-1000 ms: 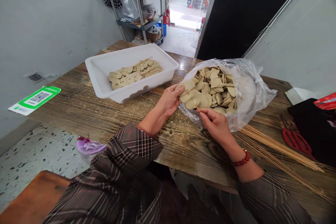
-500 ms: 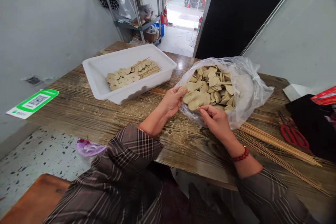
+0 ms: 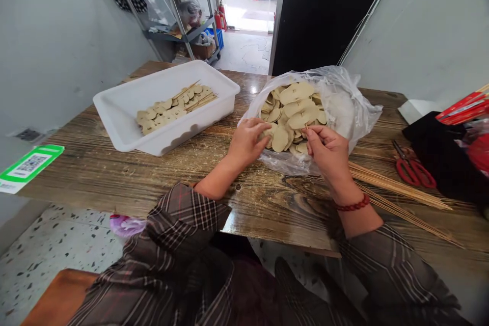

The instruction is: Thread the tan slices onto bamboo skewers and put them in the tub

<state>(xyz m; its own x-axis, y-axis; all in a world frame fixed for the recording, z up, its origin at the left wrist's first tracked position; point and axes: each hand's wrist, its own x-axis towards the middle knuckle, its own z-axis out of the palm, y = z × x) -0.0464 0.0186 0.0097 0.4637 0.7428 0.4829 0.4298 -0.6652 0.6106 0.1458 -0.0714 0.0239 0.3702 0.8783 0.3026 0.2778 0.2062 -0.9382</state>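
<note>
A bamboo skewer [image 3: 306, 127] is pinched between the thumb and fingers of my right hand [image 3: 329, 155]. It runs through several flat beige oval slices [image 3: 303, 117], which look like thin tofu or dough pieces, held over the bag. My left hand [image 3: 247, 141] is at the bag's near-left edge, thumb and fingers apart, fingertips touching the loose slices [image 3: 280, 138]. Under both hands lies a clear plastic bag [image 3: 346, 94], its mouth open and full of such slices. Loose bamboo skewers [image 3: 401, 188] lie on the table to the right of my right hand.
A white plastic tub [image 3: 168, 143] at the left holds finished-looking skewered slices [image 3: 164, 114]. Red-handled scissors [image 3: 414, 170] and a black holder [image 3: 435, 158] are at the right of the wooden table [image 3: 191, 173]. A green-bordered code card [image 3: 30, 168] is at the left edge. A shelf cart [image 3: 179, 35] stands behind.
My left hand has let go of the skewered slices and moved to the loose ones. My right hand has tilted the skewer farther away over the bag. The whole view has shifted.
</note>
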